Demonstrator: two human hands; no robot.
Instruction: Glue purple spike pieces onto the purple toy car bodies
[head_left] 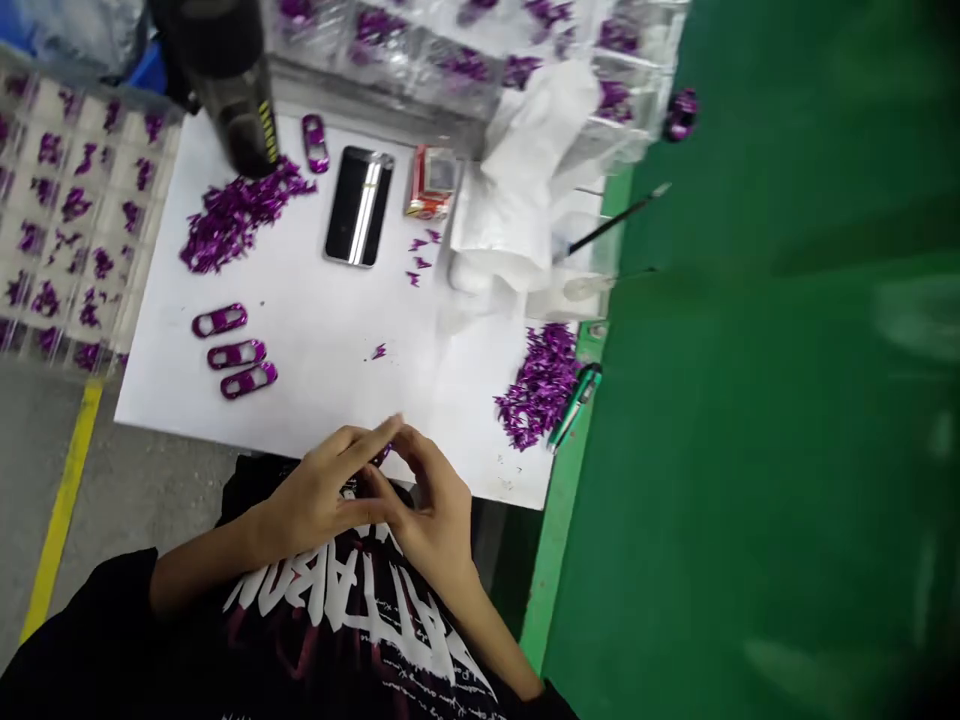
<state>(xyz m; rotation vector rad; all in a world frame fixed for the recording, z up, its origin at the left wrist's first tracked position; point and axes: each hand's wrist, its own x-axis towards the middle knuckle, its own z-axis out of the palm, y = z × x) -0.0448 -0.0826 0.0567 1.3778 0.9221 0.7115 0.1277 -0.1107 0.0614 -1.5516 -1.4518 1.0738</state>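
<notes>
My left hand (311, 500) and my right hand (442, 510) meet at the front edge of the white board (322, 400). Between their fingertips is a small shiny purple part (382, 454), mostly hidden by the fingers. Both hands are closed around it. Just beyond them lies one tiny purple piece (379, 351). Three purple car-shaped shells (236, 354) rest in a group to the left, and another shell (315, 144) is farther back. Small purple pieces form one heap (240, 215) at the back left and another (541, 385) at the right.
A phone (359, 206), a red box (431, 182) and white tissue (510, 220) lie toward the back. A dark tool (232, 90) overhangs the left heap. Compartment trays (112, 250) stand left and behind. A green knife (576, 405) lies at the right edge, beside a green surface (750, 400).
</notes>
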